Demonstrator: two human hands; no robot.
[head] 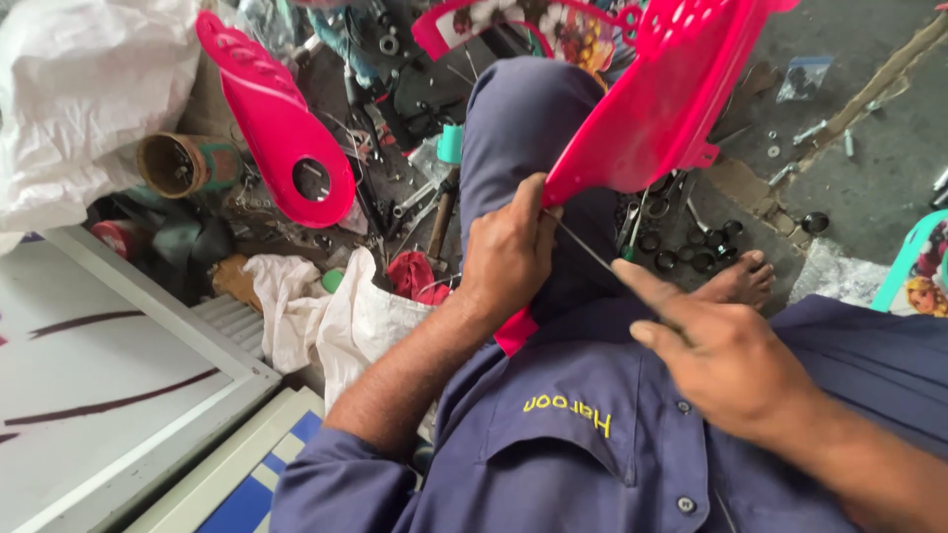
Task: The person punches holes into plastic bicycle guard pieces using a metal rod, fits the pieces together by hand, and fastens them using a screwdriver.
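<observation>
Left hand [509,252] is clamped shut on the lower edge of the pink plastic panel [662,99], thumb on top, panel propped over the raised knee [523,118]. Right hand [726,350] sits just right of that grip, fingers loosely curled round the thin metal rod [583,247], whose tip meets the panel edge right at the left thumb. That's the risk as I read it: if the rod skids off the smooth plastic, it jabs the left thumb or the trouser leg beneath. The panel hangs by one edge only, so a hard push could twist it free. Beyond the grip, loose black rings [691,259] lie by the bare foot [741,281], easy to scatter
</observation>
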